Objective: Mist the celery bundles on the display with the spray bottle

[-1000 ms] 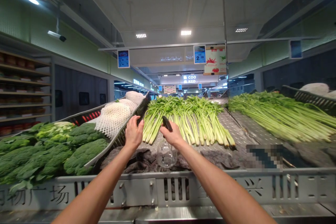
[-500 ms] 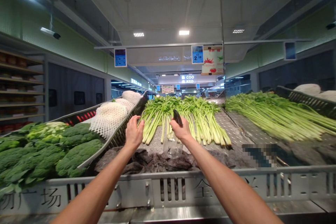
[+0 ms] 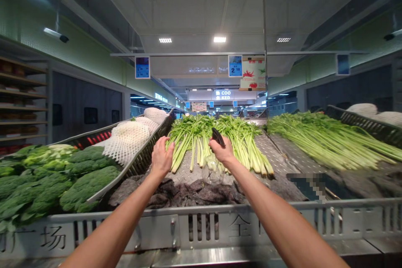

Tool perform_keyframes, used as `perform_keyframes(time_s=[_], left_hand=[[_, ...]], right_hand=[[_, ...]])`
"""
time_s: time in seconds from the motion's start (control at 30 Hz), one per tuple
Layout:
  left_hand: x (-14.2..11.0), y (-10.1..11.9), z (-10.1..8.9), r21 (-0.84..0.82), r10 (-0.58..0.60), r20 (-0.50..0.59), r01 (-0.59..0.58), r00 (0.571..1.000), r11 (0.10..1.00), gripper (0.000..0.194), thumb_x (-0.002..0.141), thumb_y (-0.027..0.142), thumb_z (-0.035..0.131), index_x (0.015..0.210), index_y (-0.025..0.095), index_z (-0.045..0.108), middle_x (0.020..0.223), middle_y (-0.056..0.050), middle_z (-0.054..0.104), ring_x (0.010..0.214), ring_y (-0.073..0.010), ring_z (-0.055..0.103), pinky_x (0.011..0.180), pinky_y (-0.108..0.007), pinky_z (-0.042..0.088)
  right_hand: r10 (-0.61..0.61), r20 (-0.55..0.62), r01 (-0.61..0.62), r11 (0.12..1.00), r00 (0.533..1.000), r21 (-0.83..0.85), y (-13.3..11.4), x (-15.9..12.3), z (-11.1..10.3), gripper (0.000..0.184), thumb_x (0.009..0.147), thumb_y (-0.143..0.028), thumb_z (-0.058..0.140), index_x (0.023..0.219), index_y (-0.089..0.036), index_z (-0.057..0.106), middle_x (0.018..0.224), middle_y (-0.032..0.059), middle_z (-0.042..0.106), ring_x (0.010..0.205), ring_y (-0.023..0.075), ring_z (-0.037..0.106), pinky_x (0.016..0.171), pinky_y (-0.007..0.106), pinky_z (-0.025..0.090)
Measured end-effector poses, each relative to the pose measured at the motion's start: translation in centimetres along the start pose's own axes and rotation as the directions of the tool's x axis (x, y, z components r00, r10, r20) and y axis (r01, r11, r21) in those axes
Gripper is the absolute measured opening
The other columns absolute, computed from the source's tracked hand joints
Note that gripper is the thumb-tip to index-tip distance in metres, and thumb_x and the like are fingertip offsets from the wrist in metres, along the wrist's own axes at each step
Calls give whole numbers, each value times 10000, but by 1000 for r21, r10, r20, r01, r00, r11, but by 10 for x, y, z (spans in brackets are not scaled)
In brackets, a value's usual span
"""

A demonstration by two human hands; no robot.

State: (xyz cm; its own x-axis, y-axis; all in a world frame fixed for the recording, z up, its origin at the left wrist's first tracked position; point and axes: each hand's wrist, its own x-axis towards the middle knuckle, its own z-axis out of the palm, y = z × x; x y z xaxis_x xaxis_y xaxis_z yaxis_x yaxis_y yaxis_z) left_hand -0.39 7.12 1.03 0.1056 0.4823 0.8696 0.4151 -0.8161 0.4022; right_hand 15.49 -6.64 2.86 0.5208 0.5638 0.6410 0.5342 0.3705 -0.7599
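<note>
My right hand (image 3: 223, 150) is wrapped round the neck of a spray bottle with a black trigger head (image 3: 217, 136). Its clear body (image 3: 211, 175) hangs below the hand, in front of the celery stalks (image 3: 230, 132). The celery lies in a row on a dimpled metal shelf (image 3: 188, 163), leaves toward the back. My left hand (image 3: 162, 157) hovers by the celery's left end, beside the black slatted divider (image 3: 143, 150). Its fingers are slightly bent, thumb apart, and it appears to hold nothing.
Broccoli heads (image 3: 88, 184) and white foam-netted produce (image 3: 127, 140) lie left of the divider. A dark crumpled cloth (image 3: 201, 192) runs along the front, behind a grey slotted rail (image 3: 213, 213). On the right, a mirror wall (image 3: 326, 142) reflects the celery.
My right hand has moved right along the celery with the spray bottle, slightly upward at first. The left hand has stayed near the divider. The view has shifted slightly right.
</note>
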Motion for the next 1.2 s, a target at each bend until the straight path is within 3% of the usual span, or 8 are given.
perform_keyframes(time_s=[0.2,0.43,0.67,0.83,1.03,1.2], left_hand=[[0,6,1,-15,0,-1,0,1000,1000,361,777,388,323,1021,172,479,1171,-104,464,1129,-234,385,946,-421,310],[-2,8,6,-29,16,3,-16,1000,999,366,779,399,314,1023,180,477,1167,-103,464,1128,-234,385,946,-419,307],[-2,16,10,-37,36,10,-36,999,999,375,778,392,312,1021,161,482,1154,-114,470,1118,-236,392,942,-420,308],[-3,21,13,-48,45,27,-43,999,998,395,784,393,307,1036,142,480,1170,-123,461,1132,-235,377,953,-409,296],[-6,23,19,-67,60,26,-59,998,996,388,787,387,309,1031,138,479,1151,-122,473,1112,-232,393,949,-402,300],[-10,25,28,-91,55,27,-53,998,994,374,782,393,314,1026,160,476,1144,-105,473,1112,-231,394,941,-408,310]], right_hand=[[85,-34,-82,992,996,97,11,-2,-2,184,606,-302,486,700,-157,549,603,-8,511,515,100,433,475,228,343],[62,-62,-50,983,996,174,1,0,-10,252,605,-323,501,783,-157,564,656,1,542,542,101,464,502,220,353],[-21,-71,19,999,997,-35,8,1,-13,212,627,-346,467,670,-155,548,568,-9,502,502,106,428,440,216,305],[10,-132,-28,991,991,-132,16,-1,-20,196,632,-345,455,658,-165,526,550,-19,482,490,104,418,442,219,306],[32,-205,-58,991,978,-121,19,1,-37,258,639,-365,454,773,-163,543,597,-8,500,508,114,433,462,233,336],[-38,-270,-46,954,962,-298,22,1,-57,251,638,-371,436,726,-169,556,574,-7,513,514,128,445,474,239,325]])
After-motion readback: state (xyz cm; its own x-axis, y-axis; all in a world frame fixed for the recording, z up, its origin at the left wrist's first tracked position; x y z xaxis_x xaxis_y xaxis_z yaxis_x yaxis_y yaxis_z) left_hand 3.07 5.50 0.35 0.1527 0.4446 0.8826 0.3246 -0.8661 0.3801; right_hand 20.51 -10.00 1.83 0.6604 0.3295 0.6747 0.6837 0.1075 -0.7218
